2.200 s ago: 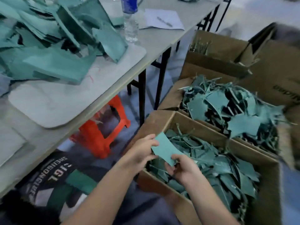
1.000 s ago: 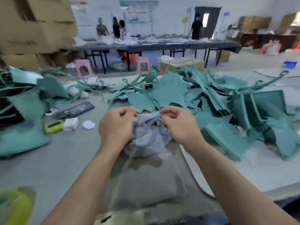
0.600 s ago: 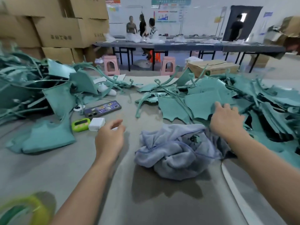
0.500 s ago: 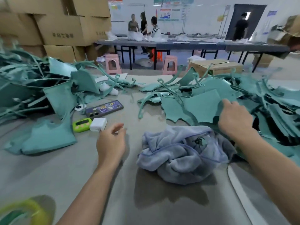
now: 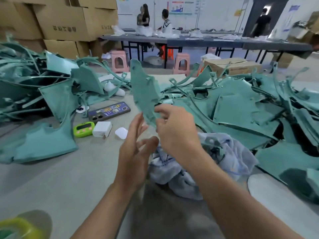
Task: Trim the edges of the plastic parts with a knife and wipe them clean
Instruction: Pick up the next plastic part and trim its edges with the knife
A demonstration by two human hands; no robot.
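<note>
Right hand point(image 5: 176, 133) pinching upright teal plastic part point(image 5: 144, 94) at its near end, left hand point(image 5: 134, 152) open w/ fingers spread, possibly touching its edge, grey cloth point(image 5: 203, 166) on table point(image 5: 69, 178) beneath.

A phone point(image 5: 109, 111), green timer point(image 5: 83, 129) and white charger point(image 5: 102, 129) lie close together.

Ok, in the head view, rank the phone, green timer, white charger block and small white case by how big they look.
1. phone
2 and 3. green timer and white charger block: about alike, so not ranked
4. small white case
</note>
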